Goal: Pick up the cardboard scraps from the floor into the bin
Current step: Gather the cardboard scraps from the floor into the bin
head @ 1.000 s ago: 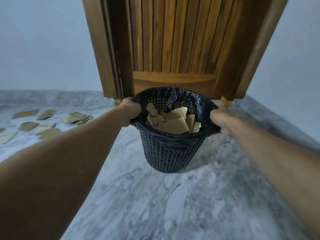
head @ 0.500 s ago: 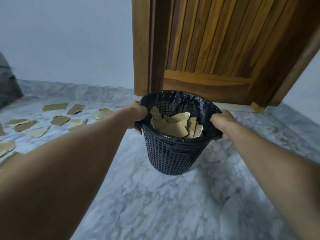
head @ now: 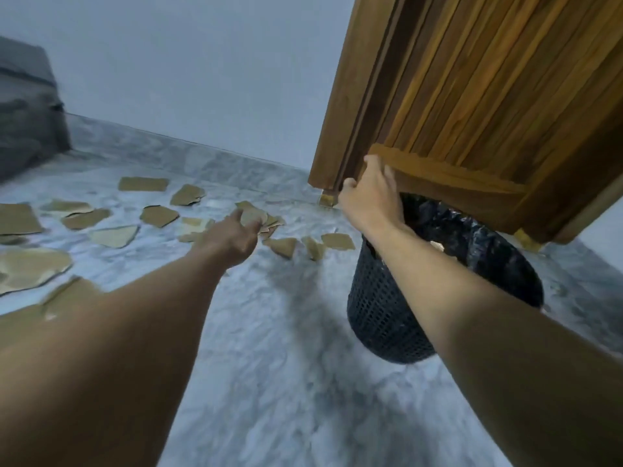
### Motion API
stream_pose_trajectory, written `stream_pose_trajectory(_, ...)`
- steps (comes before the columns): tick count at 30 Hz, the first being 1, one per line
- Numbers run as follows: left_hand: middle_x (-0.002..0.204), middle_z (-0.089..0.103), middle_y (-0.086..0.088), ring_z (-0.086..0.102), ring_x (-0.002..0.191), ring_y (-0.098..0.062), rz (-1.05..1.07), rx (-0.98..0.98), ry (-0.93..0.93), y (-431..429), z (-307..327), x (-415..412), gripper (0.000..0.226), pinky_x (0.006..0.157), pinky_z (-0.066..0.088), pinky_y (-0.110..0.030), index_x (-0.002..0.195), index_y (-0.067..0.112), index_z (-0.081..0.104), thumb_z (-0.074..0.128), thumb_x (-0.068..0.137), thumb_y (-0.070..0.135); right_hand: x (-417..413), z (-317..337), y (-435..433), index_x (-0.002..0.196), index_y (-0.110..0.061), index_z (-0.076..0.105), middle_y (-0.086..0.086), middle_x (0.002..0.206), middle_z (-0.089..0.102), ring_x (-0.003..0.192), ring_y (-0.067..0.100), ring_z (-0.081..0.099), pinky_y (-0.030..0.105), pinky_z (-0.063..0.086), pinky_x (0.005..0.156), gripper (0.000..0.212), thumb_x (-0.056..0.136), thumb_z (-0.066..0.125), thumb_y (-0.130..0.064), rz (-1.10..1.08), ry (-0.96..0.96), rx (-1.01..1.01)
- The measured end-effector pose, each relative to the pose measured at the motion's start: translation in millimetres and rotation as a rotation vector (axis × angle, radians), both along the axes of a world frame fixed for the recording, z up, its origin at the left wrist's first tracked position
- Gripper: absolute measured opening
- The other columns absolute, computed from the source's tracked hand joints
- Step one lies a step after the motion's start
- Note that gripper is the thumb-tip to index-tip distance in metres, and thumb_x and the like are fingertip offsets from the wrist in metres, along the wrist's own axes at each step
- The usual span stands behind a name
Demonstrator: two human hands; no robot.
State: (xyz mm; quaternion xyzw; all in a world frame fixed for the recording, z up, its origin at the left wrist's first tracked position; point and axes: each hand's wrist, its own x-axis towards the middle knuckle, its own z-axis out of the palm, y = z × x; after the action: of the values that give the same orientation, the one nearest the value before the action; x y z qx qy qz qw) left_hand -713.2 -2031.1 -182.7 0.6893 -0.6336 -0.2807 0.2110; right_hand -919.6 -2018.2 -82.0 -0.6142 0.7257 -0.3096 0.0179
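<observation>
The black mesh bin, lined with a black bag, stands on the marble floor at the right, partly hidden behind my right forearm. Brown cardboard scraps lie scattered over the floor to the left, with a small heap near the door frame. My left hand reaches out over that heap with relaxed fingers and holds nothing. Above the bin's far rim hovers my right hand, fingers loosely spread and empty. Most of the bin's contents are hidden.
A wooden door and its frame rise right behind the bin. A pale wall runs along the back. A dark grey piece of furniture stands at the far left. The marble floor in front is bare.
Both hands have let go of the bin's rim. The bin now stands on the floor at the right. My left hand has moved left toward the scraps, and the view has swung left.
</observation>
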Motion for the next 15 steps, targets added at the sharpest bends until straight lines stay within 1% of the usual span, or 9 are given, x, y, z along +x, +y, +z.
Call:
stream_pose_trajectory(2, 0.166, 0.025, -0.014, 0.015, 0.154, -0.039, 0.044, 0.018, -0.078, 14, -35, 34, 0.077, 0.121, 0.018, -0.059, 0.163, 0.029, 0.015, 0.032, 0.098, 0.069, 37, -29, -15, 0.15, -0.015, 0.036, 0.009, 0.154, 0.038, 0.14, 0.031, 0.04, 0.049, 0.043, 0.107, 0.049, 0.103, 0.048, -0.023, 0.116, 0.049, 0.006)
stream_pose_trajectory(3, 0.168, 0.018, -0.013, 0.005, 0.155, -0.04, 0.038, 0.012, -0.143, 21, -50, 47, 0.084, 0.12, 0.011, -0.065, 0.162, 0.036, 0.01, 0.03, 0.092, 0.078, 51, -45, -23, 0.15, -0.015, 0.036, 0.008, 0.154, 0.038, 0.139, 0.031, 0.041, 0.046, 0.045, 0.105, 0.049, 0.103, 0.048, -0.023, 0.157, 0.053, 0.01)
stream_pose_trajectory(5, 0.171, 0.0, -0.01, -0.015, 0.154, -0.042, -0.005, -0.002, -0.316, 34, -83, 74, 0.102, 0.115, -0.007, -0.071, 0.16, 0.045, -0.006, 0.019, 0.075, 0.097, 74, -82, -39, 0.152, -0.015, 0.035, 0.007, 0.155, 0.038, 0.138, 0.032, 0.042, 0.043, 0.044, 0.102, 0.053, 0.102, 0.049, -0.027, 0.203, 0.015, 0.073)
stream_pose_trajectory(7, 0.17, -0.012, -0.011, -0.029, 0.148, -0.046, -0.027, 0.027, -0.477, 48, -117, 97, 0.117, 0.106, -0.021, -0.075, 0.15, 0.049, -0.028, 0.004, 0.055, 0.108, 84, -121, -62, 0.153, -0.015, 0.033, 0.008, 0.155, 0.037, 0.139, 0.032, 0.041, 0.047, 0.042, 0.107, 0.058, 0.102, 0.051, -0.037, 0.217, -0.018, 0.186)
stream_pose_trajectory(9, 0.165, -0.027, -0.015, -0.03, 0.144, -0.055, -0.011, 0.087, -0.516, 56, -155, 120, 0.123, 0.109, -0.013, -0.08, 0.14, 0.051, -0.041, 0.001, 0.042, 0.112, 76, -157, -85, 0.152, -0.015, 0.033, 0.009, 0.154, 0.035, 0.141, 0.033, 0.038, 0.053, 0.04, 0.109, 0.067, 0.098, 0.053, -0.05, 0.138, -0.068, 0.298)
stream_pose_trajectory(10, 0.162, -0.033, -0.016, -0.026, 0.144, -0.058, 0.0, 0.131, -0.501, 56, -174, 130, 0.123, 0.111, -0.005, -0.081, 0.139, 0.055, -0.04, 0.004, 0.041, 0.113, 68, -172, -96, 0.153, -0.015, 0.031, 0.01, 0.157, 0.032, 0.143, 0.035, 0.036, 0.054, 0.038, 0.11, 0.076, 0.095, 0.054, -0.057, 0.071, -0.093, 0.349)
stream_pose_trajectory(11, 0.163, -0.033, -0.015, -0.022, 0.144, -0.061, -0.019, 0.15, -0.512, 53, -191, 138, 0.119, 0.111, 0.003, -0.08, 0.142, 0.059, -0.033, 0.004, 0.043, 0.112, 58, -184, -107, 0.156, -0.015, 0.027, 0.011, 0.161, 0.027, 0.146, 0.037, 0.032, 0.055, 0.035, 0.112, 0.086, 0.092, 0.055, -0.064, -0.001, -0.114, 0.398)
stream_pose_trajectory(13, 0.17, -0.013, -0.011, -0.014, 0.147, -0.058, -0.025, 0.155, -0.544, 42, -204, 143, 0.108, 0.11, 0.008, -0.078, 0.15, 0.064, -0.012, 0.0, 0.052, 0.109, 34, -204, -129, 0.162, -0.014, 0.016, 0.015, 0.167, 0.017, 0.15, 0.04, 0.025, 0.059, 0.027, 0.117, 0.103, 0.088, 0.053, -0.076, -0.144, -0.142, 0.484)
stream_pose_trajectory(15, 0.165, 0.012, -0.009, 0.005, 0.148, -0.049, 0.104, 0.088, -0.51, 27, -203, 133, 0.115, 0.111, 0.012, -0.075, 0.156, 0.051, -0.001, 0.008, 0.057, 0.108, 10, -222, -154, 0.164, -0.017, 0.009, 0.016, 0.17, 0.0, 0.154, 0.043, 0.011, 0.065, 0.013, 0.12, 0.114, 0.082, 0.045, -0.087, -0.247, -0.138, 0.522)
